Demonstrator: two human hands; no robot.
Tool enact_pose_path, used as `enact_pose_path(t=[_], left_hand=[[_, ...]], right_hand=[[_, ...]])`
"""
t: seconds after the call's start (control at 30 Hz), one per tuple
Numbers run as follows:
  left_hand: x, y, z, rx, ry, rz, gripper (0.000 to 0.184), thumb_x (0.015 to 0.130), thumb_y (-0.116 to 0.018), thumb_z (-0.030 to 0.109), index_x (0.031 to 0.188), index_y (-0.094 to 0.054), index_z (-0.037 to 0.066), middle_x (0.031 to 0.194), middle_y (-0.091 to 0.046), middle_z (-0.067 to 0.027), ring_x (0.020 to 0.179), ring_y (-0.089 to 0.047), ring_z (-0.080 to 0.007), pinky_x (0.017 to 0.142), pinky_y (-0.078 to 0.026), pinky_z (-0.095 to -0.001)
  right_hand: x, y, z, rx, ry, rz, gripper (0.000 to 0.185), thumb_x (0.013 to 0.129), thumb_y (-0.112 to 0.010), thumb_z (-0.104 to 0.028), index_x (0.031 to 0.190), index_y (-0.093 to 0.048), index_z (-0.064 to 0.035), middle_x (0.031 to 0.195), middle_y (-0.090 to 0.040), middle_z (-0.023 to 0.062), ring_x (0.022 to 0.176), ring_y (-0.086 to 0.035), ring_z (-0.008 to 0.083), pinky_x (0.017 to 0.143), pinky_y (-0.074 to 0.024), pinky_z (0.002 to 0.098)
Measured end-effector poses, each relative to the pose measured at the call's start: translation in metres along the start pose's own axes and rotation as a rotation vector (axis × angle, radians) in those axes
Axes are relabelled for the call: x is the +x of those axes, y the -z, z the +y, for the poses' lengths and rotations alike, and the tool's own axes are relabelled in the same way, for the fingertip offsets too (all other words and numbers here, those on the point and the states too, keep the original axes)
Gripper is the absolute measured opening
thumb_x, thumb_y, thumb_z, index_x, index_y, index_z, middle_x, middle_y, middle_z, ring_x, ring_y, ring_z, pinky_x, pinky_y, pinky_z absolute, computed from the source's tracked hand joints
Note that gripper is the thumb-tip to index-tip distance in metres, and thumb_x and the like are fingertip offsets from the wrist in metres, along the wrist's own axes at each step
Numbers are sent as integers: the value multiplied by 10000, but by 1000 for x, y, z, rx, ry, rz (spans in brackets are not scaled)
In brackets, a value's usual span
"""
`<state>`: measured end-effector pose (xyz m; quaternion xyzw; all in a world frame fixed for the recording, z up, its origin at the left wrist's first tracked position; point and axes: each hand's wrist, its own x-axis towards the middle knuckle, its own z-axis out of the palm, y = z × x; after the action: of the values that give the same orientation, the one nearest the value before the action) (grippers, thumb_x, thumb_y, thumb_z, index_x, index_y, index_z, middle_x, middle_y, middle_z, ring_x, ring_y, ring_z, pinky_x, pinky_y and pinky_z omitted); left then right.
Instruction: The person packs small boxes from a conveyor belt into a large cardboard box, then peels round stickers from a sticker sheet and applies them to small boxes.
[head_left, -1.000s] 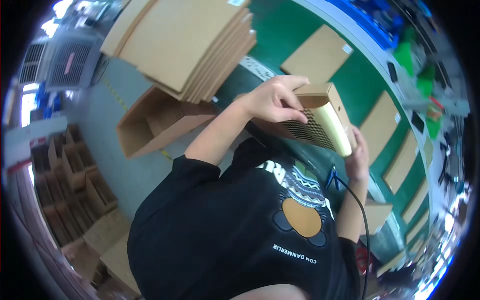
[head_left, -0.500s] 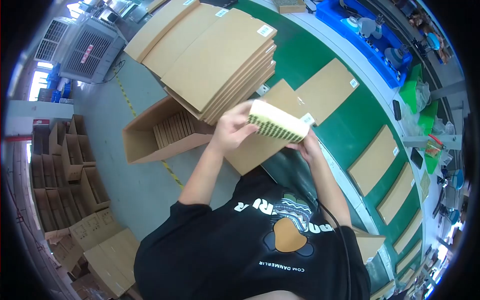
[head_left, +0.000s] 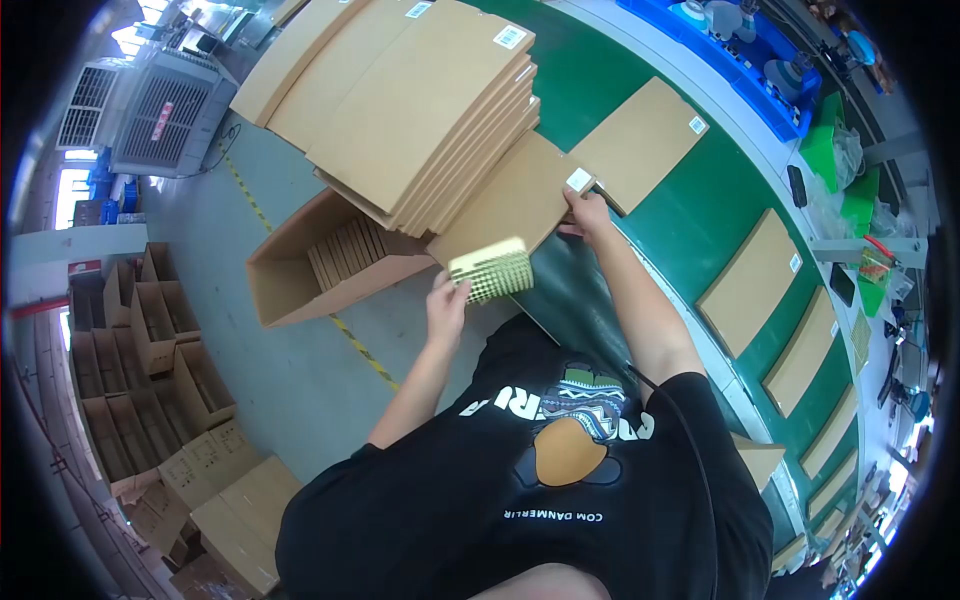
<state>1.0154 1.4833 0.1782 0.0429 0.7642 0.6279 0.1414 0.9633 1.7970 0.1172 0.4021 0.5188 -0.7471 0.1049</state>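
Our left hand [head_left: 445,310] has its grip closed around the near end of a pale yellow patterned piece [head_left: 492,270], which hangs out past the worktop's [head_left: 690,222] near edge, blurred. Our right hand [head_left: 590,217] grasps a corner of a flat carton [head_left: 512,200], the thumb beside its white label [head_left: 578,180]; the carton lies at that near edge, alongside the tall stack [head_left: 420,110]. We cannot tell whether carton and stack touch.

The carton should handle as light and stiff, a little slick on its broad faces, with corners that dent; we'd hold it by opposite edges. The patterned piece looks light; whether it gives when squeezed, we cannot tell, so we'd pinch its ends gently.
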Motion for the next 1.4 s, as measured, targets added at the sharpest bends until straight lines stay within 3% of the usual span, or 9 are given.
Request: enact_pose_path(t=[0.17, 0.33, 0.57, 0.63, 1.03, 1.1, 1.13, 1.23, 1.4], left_hand=[[-6, -21, -43, -111, 113, 305, 268, 976, -565, 200, 952, -670, -45, 1232, -572, -127, 1112, -565, -203, 942, -457, -335], [9, -37, -38, -592, 486, 260, 279, 992, -537, 252, 1110, -578, 2, 1016, -650, -80, 878, -648, -180, 744, -554, -348], [20, -48, -25, -565, 458, 322, 246, 990, -545, 215, 1078, -597, -9, 1015, -651, -76, 880, -637, -158, 759, -535, -313], [12, -46, -24, -548, 492, 372, 241, 989, -547, 211, 1074, -596, -9, 1018, -650, -77, 891, -635, -160, 767, -532, -316], [31, -52, -63, -608, 440, 344, 256, 977, -559, 137, 989, -659, -98, 1392, -463, -152, 1308, -402, -191, 1048, -350, -287], [28, -46, -60, -221, 289, 313, 227, 967, -562, 108, 959, -674, -90, 1405, -467, -134, 1293, -424, -192, 1032, -360, -281], [26, -60, -9, -33, -47, 360, 243, 974, -557, 135, 979, -674, -79, 1049, -676, -79, 952, -602, -116, 831, -453, -248], [30, -67, 69, 16, -74, -2, 214, 964, -559, 88, 1038, -656, -87, 995, -687, -62, 939, -605, -109, 836, -464, -247], [31, -122, 177, -304, -49, -412, 145, 938, -604, 71, 962, -657, -62, 832, -641, -36, 743, -565, -77, 673, -453, -238]], right_hand=[[-17, 14, -32, -772, 57, 130, 366, 914, -602, -299, 1160, -578, -30, 981, -679, 138, 853, -682, 256, 635, -577, 393], [13, 47, -49, -1214, 903, 518, 409, 875, -605, -256, 1271, -566, -164, 1325, -543, 128, 1188, -536, 321, 940, -448, 491], [56, 18, -116, -1610, 905, 148, 425, 896, -573, -279, 1318, -536, -309, 1455, -414, 34, 1439, -235, 294, 1058, -252, 689], [56, 12, -120, -1744, 509, -17, 380, 937, -492, -358, 1311, -537, -304, 1446, -428, -15, 1439, -239, 264, 1040, -228, 716], [41, 54, -72, -1562, 901, 143, 411, 949, -479, -370, 1325, -537, -216, 1507, -354, 79, 1424, -258, 309, 1066, -203, 682], [5, 47, -68, -1450, 926, 209, 394, 934, -519, -325, 1301, -557, -187, 1456, -417, 114, 1383, -327, 336, 1070, -251, 637], [-19, 45, -70, -1341, 949, 283, 378, 919, -559, -279, 1276, -577, -158, 1404, -480, 148, 1343, -396, 363, 1073, -298, 593], [-124, 44, -96, -620, 834, 6, 296, 859, -648, -158, 1146, -658, -87, 1233, -620, 158, 1191, -554, 372, 1033, -394, 500], [-250, 53, -126, -741, 1190, 87, 233, 775, -707, -39, 1008, -699, -31, 1104, -678, 135, 1148, -600, 322, 1005, -429, 436]])
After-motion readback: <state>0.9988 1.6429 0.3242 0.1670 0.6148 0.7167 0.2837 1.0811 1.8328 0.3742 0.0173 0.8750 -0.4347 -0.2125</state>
